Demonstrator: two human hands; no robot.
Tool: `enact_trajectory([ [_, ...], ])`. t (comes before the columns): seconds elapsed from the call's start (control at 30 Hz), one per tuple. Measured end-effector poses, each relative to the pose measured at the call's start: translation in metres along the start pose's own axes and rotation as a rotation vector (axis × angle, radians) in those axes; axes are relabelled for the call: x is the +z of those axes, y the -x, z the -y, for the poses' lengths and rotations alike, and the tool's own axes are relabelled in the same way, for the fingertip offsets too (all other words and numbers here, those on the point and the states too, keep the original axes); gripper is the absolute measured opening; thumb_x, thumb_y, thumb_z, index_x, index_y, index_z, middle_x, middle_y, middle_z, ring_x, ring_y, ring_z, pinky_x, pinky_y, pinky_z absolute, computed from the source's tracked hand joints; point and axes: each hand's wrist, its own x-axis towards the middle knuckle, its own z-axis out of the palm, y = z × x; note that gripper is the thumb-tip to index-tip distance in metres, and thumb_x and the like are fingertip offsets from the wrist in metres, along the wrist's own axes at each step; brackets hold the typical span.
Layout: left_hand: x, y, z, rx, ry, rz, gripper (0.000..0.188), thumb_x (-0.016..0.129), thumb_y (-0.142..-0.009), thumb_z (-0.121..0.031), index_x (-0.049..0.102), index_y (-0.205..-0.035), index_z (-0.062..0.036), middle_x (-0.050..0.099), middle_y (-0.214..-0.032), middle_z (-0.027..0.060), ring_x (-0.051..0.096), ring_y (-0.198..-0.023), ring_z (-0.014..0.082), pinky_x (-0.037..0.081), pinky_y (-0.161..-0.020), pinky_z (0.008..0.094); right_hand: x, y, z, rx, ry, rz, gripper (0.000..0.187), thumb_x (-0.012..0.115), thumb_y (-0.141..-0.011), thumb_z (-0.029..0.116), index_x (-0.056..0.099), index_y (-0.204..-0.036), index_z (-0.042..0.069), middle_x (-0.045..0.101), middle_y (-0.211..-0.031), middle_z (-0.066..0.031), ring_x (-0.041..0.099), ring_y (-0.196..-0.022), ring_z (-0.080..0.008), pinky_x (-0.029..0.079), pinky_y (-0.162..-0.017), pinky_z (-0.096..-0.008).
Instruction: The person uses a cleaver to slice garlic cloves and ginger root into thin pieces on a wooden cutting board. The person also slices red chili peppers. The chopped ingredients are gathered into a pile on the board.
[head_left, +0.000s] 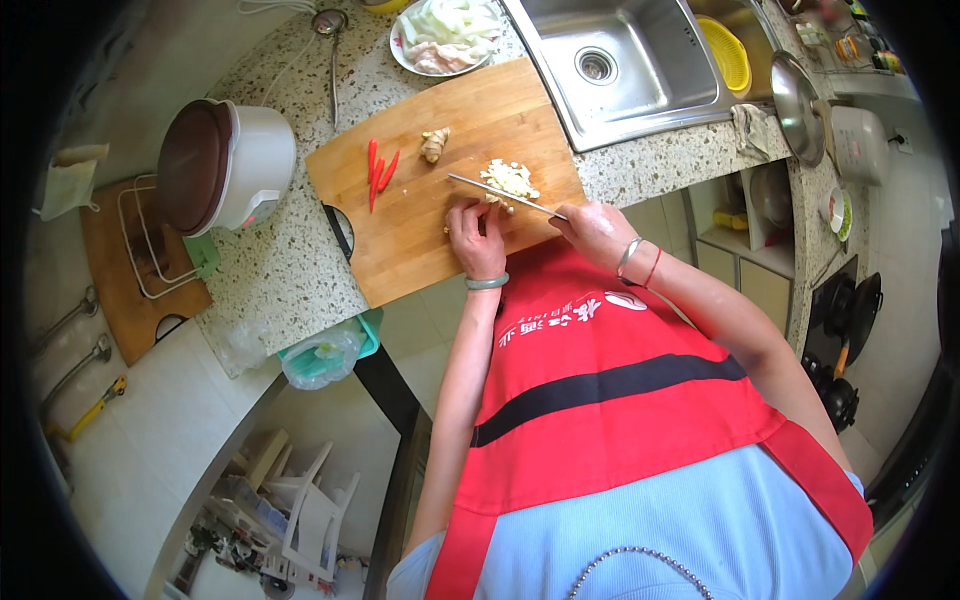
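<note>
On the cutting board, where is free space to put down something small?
The cutting board is bare near its front left corner, below the red chilies. It is crowded around the chopped pile, knife, left hand and right hand.

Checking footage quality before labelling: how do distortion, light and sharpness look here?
Head view: strong fisheye bend with a black rim; daylight glare on the sink; cutting board, knife and both hands stay sharp; floor clutter at the lower left looks soft.
</note>
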Motion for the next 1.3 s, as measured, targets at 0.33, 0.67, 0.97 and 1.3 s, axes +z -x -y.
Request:
enact_trajectory([
  [0.33,0.0,0.002,0.01,0.05,-0.031,0.03,0.015,0.074,-0.077,-0.002,0.06,-0.079,-0.0041,0.061,-0.086,0.0103,0.057,-0.083,0.0316,0.046,-0.074,0.0404,0.022,-0.002,0.003,0.032,0.029,0.025,0.031,0.056,-0.094,0.027,0.065,-0.08,0.0,0.066,-0.077,-0.0242,0.066,-0.074,-0.0423,0.053,-0.067,-0.0504],
  [0.67,-0.003,0.004,0.002,-0.037,0.063,0.004,0.014,0.074,-0.079,-0.003,0.06,-0.082,-0.0022,0.061,-0.087,0.0113,0.059,-0.085,0.0298,0.048,-0.076,0.0379,-0.002,0.001,0.008,0.003,-0.014,0.025,0.033,0.055,-0.095,0.028,0.065,-0.078,0.001,0.065,-0.073,-0.0243,0.066,-0.071,-0.0417,0.052,-0.065,-0.0504],
  [0.97,-0.002,0.004,0.009,0.022,-0.039,0.039,0.012,0.073,-0.078,-0.002,0.061,-0.081,-0.0041,0.061,-0.086,0.0095,0.059,-0.082,0.0297,0.048,-0.075,0.0385,0.026,-0.003,0.003,0.037,0.026,0.002,0.031,0.057,-0.094,0.027,0.064,-0.078,0.002,0.065,-0.074,-0.0243,0.065,-0.072,-0.0425,0.052,-0.065,-0.05],
  [1.3,-0.004,0.002,-0.003,-0.076,0.089,0.009,0.012,0.072,-0.078,-0.001,0.061,-0.083,-0.0027,0.06,-0.092,0.0113,0.057,-0.086,0.031,0.047,-0.078,0.0399,0.0,-0.004,0.013,0.037,-0.009,0.024,0.033,0.056,-0.094,0.028,0.065,-0.078,0.0,0.067,-0.076,-0.0229,0.066,-0.073,-0.0416,0.053,-0.066,-0.0498],
])
